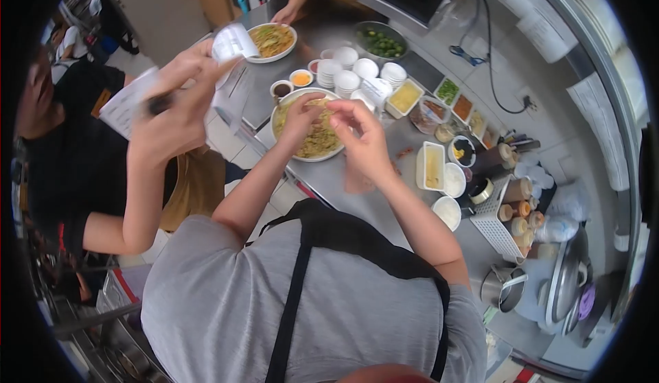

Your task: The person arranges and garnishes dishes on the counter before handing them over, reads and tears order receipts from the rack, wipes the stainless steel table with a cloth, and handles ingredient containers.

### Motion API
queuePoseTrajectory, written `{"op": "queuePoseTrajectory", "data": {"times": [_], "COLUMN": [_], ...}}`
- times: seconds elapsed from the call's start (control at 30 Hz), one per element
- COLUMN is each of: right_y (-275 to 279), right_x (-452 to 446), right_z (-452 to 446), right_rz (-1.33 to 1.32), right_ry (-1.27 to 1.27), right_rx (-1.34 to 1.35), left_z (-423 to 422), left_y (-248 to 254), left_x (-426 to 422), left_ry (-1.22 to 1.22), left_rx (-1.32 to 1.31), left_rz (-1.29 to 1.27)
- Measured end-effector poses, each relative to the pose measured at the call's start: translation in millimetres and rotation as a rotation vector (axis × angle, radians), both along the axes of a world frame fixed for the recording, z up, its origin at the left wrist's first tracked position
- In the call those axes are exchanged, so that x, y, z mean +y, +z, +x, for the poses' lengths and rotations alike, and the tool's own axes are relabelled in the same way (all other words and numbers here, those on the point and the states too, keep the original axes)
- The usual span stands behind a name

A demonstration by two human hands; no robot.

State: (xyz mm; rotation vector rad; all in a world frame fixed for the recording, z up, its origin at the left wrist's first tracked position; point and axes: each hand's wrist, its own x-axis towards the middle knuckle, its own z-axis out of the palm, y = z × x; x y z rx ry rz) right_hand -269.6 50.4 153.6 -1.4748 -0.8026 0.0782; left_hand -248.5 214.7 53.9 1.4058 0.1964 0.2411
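Note:
A large white bowl [325, 158] holding yellowish-green food, perhaps noodles, is in front of me on the metal counter. Over its middle is my left hand [302, 119], fingers curled toward the thumb; whatever lies between them is too small to name. At the bowl's right edge hovers my right hand [362, 139], fingers bent and thumb apart, with nothing visible in it. A dark sauce cup [281, 89] and an orange-filled cup [301, 78] stand just behind the bowl.
Stacked white cups [347, 81], a yellow-filled tub [405, 99] and a bowl of greens [382, 40] stand behind. Containers and a white bottle basket [495, 219] line the right. At left, another person's blurred hand [175, 105] holds papers; a further hand [285, 15] touches a noodle plate [271, 42].

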Motion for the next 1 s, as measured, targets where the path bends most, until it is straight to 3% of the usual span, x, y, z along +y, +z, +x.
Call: {"op": "queuePoseTrajectory", "data": {"times": [0.17, 0.3, 0.83, 1.0], "right_y": [-1, 2, 3, 5], "right_x": [32, 49, 58, 50], "right_z": [-25, -32, -42, -44], "right_rz": [0.010, 0.024, -0.055, -0.086], "right_ry": [0.210, 0.294, 0.308, 0.288], "right_rx": [0.024, -0.014, -0.075, -0.064], "left_z": [-5, -18, -28, -25], "left_y": [-10, 9, 1, -13], "left_x": [21, 29, 40, 32], "left_ry": [-0.062, 0.012, 0.045, -0.042], "left_rx": [-0.066, 0.028, -0.020, -0.063], "left_rz": [-0.169, -0.075, -0.050, -0.192]}}
